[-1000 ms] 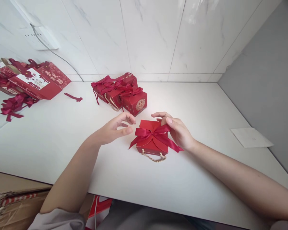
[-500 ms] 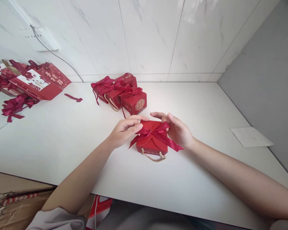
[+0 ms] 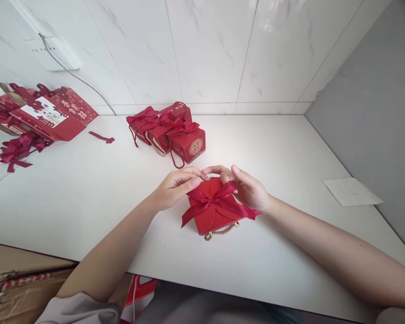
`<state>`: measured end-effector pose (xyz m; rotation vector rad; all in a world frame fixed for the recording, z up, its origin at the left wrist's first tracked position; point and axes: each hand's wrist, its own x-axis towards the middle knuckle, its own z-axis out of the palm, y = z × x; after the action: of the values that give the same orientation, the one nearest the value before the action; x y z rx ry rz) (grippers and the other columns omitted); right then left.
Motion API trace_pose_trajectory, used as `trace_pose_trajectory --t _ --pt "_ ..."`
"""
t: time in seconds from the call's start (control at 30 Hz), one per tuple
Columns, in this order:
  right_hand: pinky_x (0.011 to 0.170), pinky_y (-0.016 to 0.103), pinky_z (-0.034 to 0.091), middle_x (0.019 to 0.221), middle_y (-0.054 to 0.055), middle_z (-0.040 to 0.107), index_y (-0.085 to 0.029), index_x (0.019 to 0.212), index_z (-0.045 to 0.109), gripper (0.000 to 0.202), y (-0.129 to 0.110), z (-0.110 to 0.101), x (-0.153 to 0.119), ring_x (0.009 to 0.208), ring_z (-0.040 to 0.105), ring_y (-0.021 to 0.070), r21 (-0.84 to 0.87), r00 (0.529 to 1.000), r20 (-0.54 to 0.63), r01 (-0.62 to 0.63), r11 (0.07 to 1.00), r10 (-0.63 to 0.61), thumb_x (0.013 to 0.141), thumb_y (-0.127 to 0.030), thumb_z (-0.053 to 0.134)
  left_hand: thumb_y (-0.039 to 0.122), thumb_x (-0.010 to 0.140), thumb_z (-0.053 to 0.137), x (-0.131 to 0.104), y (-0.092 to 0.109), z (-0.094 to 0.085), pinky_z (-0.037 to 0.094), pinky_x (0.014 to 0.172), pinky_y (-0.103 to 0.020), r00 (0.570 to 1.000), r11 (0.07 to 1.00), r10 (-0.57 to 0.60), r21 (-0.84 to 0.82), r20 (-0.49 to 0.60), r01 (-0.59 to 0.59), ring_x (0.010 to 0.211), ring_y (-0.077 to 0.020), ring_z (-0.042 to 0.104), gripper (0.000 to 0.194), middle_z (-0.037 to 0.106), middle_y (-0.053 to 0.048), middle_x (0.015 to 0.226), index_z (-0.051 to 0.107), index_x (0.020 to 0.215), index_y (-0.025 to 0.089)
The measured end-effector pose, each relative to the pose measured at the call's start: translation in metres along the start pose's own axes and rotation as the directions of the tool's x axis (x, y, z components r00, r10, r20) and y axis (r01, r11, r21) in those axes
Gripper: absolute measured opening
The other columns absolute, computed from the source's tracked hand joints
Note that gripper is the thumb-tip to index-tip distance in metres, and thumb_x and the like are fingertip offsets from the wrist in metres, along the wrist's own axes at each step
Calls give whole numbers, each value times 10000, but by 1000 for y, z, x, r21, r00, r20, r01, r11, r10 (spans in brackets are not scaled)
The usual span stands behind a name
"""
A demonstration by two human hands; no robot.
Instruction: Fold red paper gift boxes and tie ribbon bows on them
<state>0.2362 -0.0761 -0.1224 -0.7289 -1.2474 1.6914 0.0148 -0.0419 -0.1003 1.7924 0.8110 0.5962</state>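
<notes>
A red gift box (image 3: 214,220) with a magenta ribbon bow (image 3: 211,201) on its folded lid sits on the table in front of me. A twisted gold cord handle (image 3: 222,231) hangs from its near side. My left hand (image 3: 175,188) grips the far left corner, its thumb by the ribbon and its fingers behind the box. My right hand (image 3: 251,189) is bent around the far right side, fingers at the back edge and thumb raised. The fingertips of both hands come close together behind the box, and the exact contact there is partly hidden.
Several red gift boxes (image 3: 189,146) with bows stand near the tiled wall. Further left are larger red boxes (image 3: 62,126), a pile of ribbon bows (image 3: 22,150) and a loose red strip (image 3: 101,137). A white sheet (image 3: 353,191) lies at the right; a cardboard box (image 3: 27,292) is below the table edge.
The gift box has turned slightly and come nearer to me, its cord handle swinging round to the right. My fingers have drawn together at its far edge.
</notes>
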Motion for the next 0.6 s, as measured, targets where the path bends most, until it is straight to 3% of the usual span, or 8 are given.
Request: trace_pose_trajectory --t 0.17,0.37,0.5,0.6 --pt "999 429 431 1119 63 665 -216 474 516 580 3 -2 1 1285 495 288 60 997 50 54 997 -57 924 -577 462 439 816 698 -3 6 2 437 999 -404 998 996 44 79 40 -47 1127 -264 577 414 630 -93 1213 488 590 163" --pt "1009 459 427 1230 45 630 -197 450 484 604 2 -1 0 1226 542 297 65 995 45 85 994 -88 927 -567 475 340 850 661 -5 13 4 427 1035 -404 996 992 49 108 80 -58 1181 -256 553 422 592 -97 1266 401 565 168" --pt "1034 440 401 1263 48 614 -214 649 597 481 -2 -5 4 1247 518 265 -71 993 -19 113 991 -115 948 -556 439 343 861 645 -5 12 -1 428 1034 -396 996 995 24 95 89 -32 1166 -253 562 415 596 -89 1274 406 573 164" --pt "968 399 426 1187 42 628 -234 862 616 312 -24 -18 4 1159 541 231 -328 988 -131 36 944 -83 922 -527 526 377 878 619 -6 12 -6 439 1012 -391 993 997 15 67 121 -23 1129 -257 581 392 607 -89 1259 479 583 159"
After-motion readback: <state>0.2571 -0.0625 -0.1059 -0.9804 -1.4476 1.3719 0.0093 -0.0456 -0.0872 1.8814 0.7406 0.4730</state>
